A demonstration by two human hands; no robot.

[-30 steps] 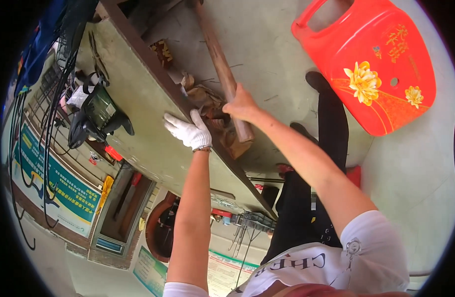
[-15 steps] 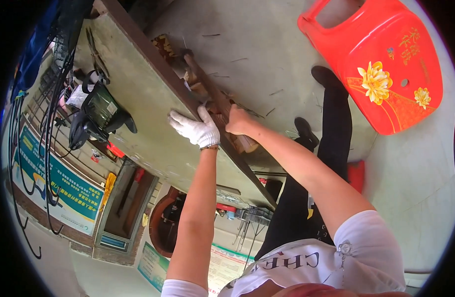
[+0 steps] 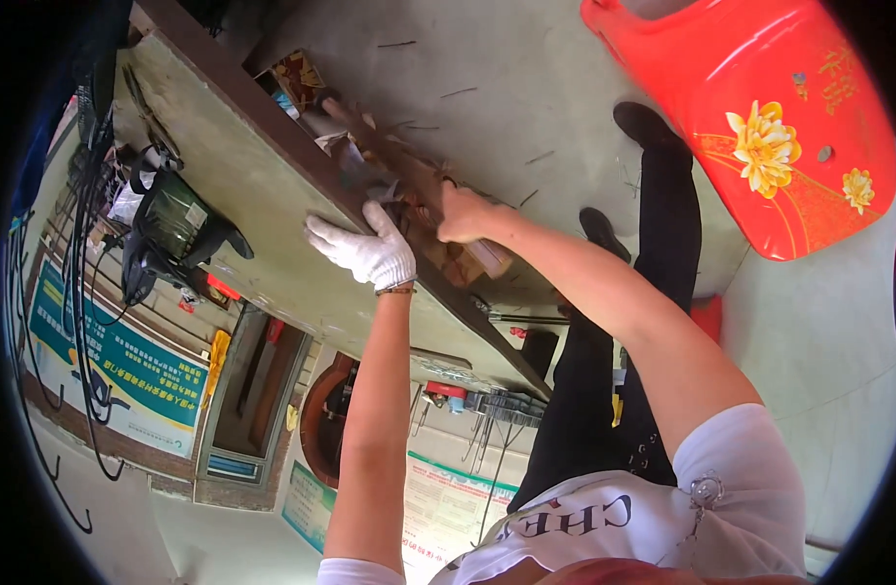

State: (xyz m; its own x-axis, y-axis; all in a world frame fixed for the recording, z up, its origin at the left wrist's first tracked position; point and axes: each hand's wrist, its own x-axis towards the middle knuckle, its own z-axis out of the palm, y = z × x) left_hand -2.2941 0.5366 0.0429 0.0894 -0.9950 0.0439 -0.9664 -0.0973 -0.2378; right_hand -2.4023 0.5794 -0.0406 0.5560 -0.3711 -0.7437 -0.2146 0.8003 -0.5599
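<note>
Your right hand (image 3: 465, 212) is curled round one wooden handle (image 3: 382, 146), which a second ago jutted over the floor (image 3: 545, 58) and now lies closer alongside the bench (image 3: 272, 214). Your left hand (image 3: 368, 249) (the only gloved one) is spread flat at its edge, gripping nothing. Rightward show one red plastic stool (image 3: 701, 88) and two black shoes (image 3: 643, 125).

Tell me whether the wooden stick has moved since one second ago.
Yes: the wooden stick has moved toward the table's brown edge, its far end now beside the patterned box.
</note>
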